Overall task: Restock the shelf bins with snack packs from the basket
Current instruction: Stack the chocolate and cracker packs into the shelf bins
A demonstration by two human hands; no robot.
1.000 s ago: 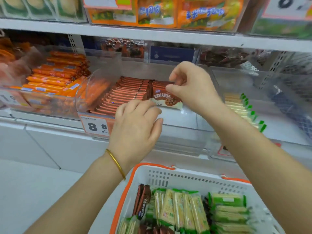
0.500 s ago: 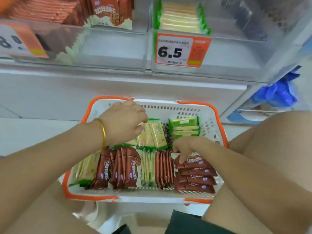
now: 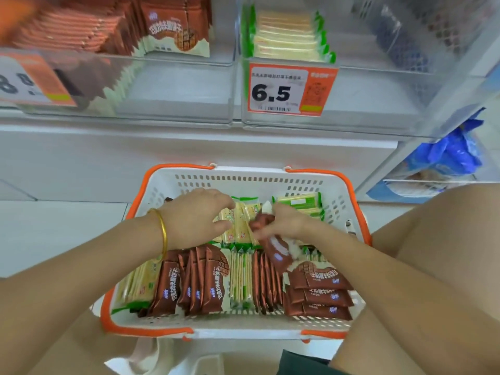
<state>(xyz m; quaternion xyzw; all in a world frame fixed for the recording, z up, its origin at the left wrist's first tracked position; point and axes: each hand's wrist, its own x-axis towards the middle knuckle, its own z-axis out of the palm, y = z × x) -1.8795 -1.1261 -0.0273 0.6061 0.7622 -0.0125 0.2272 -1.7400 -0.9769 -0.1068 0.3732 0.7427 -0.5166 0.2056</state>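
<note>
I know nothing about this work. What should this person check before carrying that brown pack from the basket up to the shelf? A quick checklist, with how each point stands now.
1. Grip on the brown snack pack: ok. The right hand grips it above the other packs in the white plastic basket with the orange rim.
2. Only one pack taken: cannot tell, as it is blurred.
3. Left hand free: ok. It is open and holds nothing.
4. Matching target: ok. The clear plastic shelf bin on the left holds the same brown packs.
5. Room in that bin: ok. Its front part is bare.
</note>
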